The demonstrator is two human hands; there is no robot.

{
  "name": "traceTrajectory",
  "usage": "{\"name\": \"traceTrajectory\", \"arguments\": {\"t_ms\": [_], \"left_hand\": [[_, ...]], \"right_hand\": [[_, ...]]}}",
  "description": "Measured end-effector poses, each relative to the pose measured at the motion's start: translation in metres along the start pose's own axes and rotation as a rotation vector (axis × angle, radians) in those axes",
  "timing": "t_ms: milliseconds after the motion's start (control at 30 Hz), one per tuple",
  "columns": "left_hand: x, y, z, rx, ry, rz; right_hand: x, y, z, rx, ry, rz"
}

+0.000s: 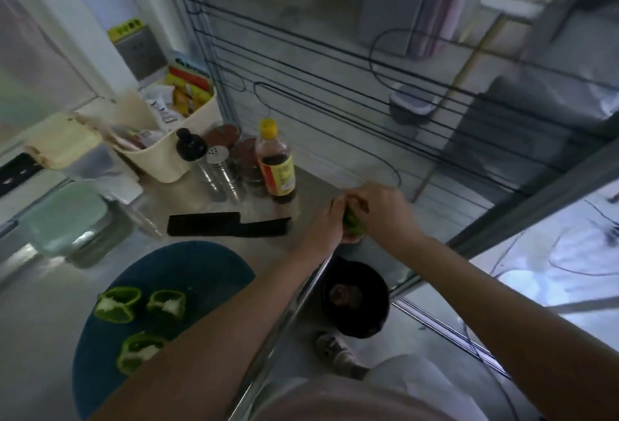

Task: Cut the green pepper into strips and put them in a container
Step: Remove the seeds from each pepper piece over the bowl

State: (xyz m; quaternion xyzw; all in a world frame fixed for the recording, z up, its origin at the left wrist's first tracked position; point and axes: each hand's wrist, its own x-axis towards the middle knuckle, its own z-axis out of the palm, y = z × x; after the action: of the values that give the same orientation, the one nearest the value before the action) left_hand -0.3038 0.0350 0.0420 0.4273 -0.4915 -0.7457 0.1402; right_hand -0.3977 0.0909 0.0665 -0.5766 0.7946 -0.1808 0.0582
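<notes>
Head view: both hands meet over the right edge of the bench (311, 192). The left hand (323, 224) and right hand (385, 211) both curl their fingers round one green pepper piece (353, 224), above a black bin (356, 300) on the floor. Three more pepper pieces (119, 300) lie on the blue cutting board (187, 266). A black knife (227, 226) lies beyond the board, and a green-lidded container (67, 219) stands at the left.

A pepper piece (353, 224) is gripped by the left hand (326, 223) and right hand (385, 209), apparently above a black bin (356, 300); three cut pieces (119, 300) are laid on a blue board (187, 263).
</notes>
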Motion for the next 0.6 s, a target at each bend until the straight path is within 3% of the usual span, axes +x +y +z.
{"name": "traceTrajectory", "arguments": {"t_ms": [100,167,400,600], "left_hand": [[0.003,-0.008,0.020,0.098,-0.052,0.042],[0.010,-0.017,0.028,0.206,-0.043,0.067],[0.025,-0.034,0.028,0.470,-0.098,0.057],[0.019,-0.016,0.021,0.271,-0.213,-0.124]], "right_hand": [[-0.014,0.015,-0.001,0.018,0.099,-0.002],[-0.021,0.026,0.005,0.083,0.071,0.075],[-0.034,0.053,0.003,0.311,0.039,0.093],[-0.035,0.070,-0.009,0.549,-0.174,0.260]]}}
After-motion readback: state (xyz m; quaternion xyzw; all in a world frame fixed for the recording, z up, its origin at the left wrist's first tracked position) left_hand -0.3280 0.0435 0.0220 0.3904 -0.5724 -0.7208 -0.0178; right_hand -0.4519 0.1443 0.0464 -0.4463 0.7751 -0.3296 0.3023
